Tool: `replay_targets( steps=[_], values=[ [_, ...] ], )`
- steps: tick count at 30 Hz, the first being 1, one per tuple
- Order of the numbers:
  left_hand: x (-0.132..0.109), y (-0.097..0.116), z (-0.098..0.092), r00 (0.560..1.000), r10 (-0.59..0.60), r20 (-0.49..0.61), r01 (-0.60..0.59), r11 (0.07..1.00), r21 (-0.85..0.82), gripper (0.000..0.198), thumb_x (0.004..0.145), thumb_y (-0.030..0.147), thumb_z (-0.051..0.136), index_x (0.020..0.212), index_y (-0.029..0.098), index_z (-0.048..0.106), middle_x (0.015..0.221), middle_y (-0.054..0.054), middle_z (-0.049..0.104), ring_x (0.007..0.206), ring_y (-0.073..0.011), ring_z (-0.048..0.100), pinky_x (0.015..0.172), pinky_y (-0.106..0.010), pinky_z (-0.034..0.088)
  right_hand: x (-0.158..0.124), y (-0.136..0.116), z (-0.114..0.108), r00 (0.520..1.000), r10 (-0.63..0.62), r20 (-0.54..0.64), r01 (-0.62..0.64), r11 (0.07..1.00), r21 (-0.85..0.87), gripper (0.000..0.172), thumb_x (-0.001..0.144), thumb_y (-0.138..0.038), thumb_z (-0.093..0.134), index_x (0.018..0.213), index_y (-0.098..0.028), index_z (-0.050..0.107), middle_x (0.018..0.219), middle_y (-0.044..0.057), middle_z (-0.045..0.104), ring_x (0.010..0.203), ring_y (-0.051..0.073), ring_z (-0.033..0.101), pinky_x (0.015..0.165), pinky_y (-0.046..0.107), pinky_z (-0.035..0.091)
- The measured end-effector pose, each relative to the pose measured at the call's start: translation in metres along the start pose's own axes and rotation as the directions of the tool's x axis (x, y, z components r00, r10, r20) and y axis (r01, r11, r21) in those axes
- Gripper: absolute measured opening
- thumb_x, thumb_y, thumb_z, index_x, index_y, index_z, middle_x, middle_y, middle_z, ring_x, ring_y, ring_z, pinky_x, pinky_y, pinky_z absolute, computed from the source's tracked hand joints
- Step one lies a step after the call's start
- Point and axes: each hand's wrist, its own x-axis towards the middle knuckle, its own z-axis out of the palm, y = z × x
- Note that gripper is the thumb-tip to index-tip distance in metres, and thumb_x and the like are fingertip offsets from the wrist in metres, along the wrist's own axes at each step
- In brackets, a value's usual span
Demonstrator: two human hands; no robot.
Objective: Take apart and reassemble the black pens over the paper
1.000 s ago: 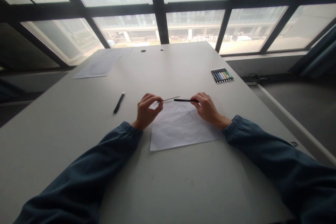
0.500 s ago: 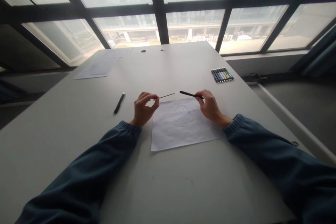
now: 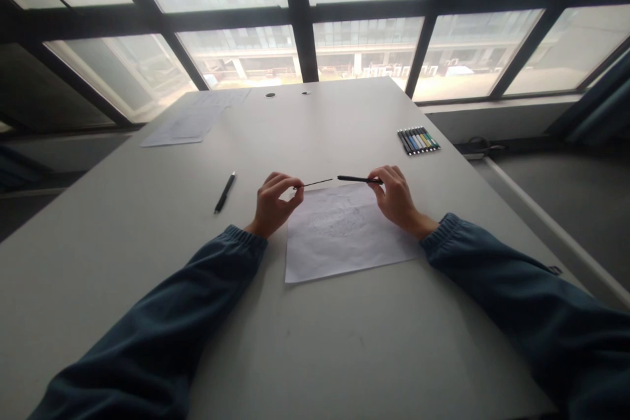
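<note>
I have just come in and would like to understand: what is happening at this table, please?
A person's left hand pinches a thin dark rod, and the right hand holds a black pen-like piece. The two point towards each other, seemingly slightly apart, near the far edge of a marked sheet of paper. A separate pen lies left of the hands.
</note>
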Motion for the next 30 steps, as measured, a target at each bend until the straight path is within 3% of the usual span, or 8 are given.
replay_targets(
  steps=[6, 14, 26, 30],
  values=[
    [-0.002, 0.002, 0.003, 0.997, 0.039, 0.063, -0.037, 0.999, -0.039, 0.005, 0.086, 0.017, 0.068, 0.085, 0.021, 0.07, 0.08, -0.002, 0.071, 0.079, -0.017, 0.061, 0.077, -0.034, 0.054, -0.001, -0.006, -0.002, 0.995, -0.066, 0.069, 0.07, 0.996, -0.06, 0.006, 0.095, -0.019, 0.059, 0.094, -0.024, 0.062, 0.095, 0.007, 0.068, 0.097, 0.028, 0.055, 0.087, 0.044, 0.041],
    [-0.004, 0.017, 0.008, 0.991, 0.062, 0.121, -0.046, 0.991, -0.127, 0.004, 0.086, 0.017, 0.069, 0.087, 0.021, 0.071, 0.081, -0.003, 0.07, 0.079, -0.016, 0.062, 0.076, -0.032, 0.055, -0.002, -0.017, -0.005, 0.97, -0.193, 0.149, 0.185, 0.98, 0.067, 0.012, 0.1, -0.023, 0.053, 0.098, -0.024, 0.065, 0.097, 0.007, 0.069, 0.097, 0.025, 0.056, 0.088, 0.043, 0.043],
    [-0.004, 0.018, 0.012, 0.99, 0.036, 0.136, -0.013, 0.985, -0.174, 0.013, 0.089, 0.022, 0.072, 0.102, 0.021, 0.071, 0.091, -0.005, 0.074, 0.087, -0.0183, 0.065, 0.081, -0.035, 0.055, -0.003, -0.014, -0.004, 0.959, -0.234, 0.159, 0.223, 0.971, 0.087, 0.016, 0.1, -0.024, 0.054, 0.103, -0.025, 0.07, 0.098, 0.007, 0.071, 0.098, 0.025, 0.056, 0.088, 0.043, 0.046],
    [-0.004, 0.017, 0.013, 0.992, 0.015, 0.127, 0.008, 0.983, -0.182, 0.011, 0.089, 0.027, 0.074, 0.097, 0.021, 0.071, 0.09, -0.005, 0.075, 0.087, -0.0185, 0.066, 0.081, -0.035, 0.055, -0.003, -0.014, -0.004, 0.959, -0.227, 0.173, 0.212, 0.972, 0.1, 0.015, 0.099, -0.023, 0.055, 0.103, -0.025, 0.07, 0.098, 0.007, 0.071, 0.098, 0.026, 0.056, 0.089, 0.044, 0.045]
  ],
)
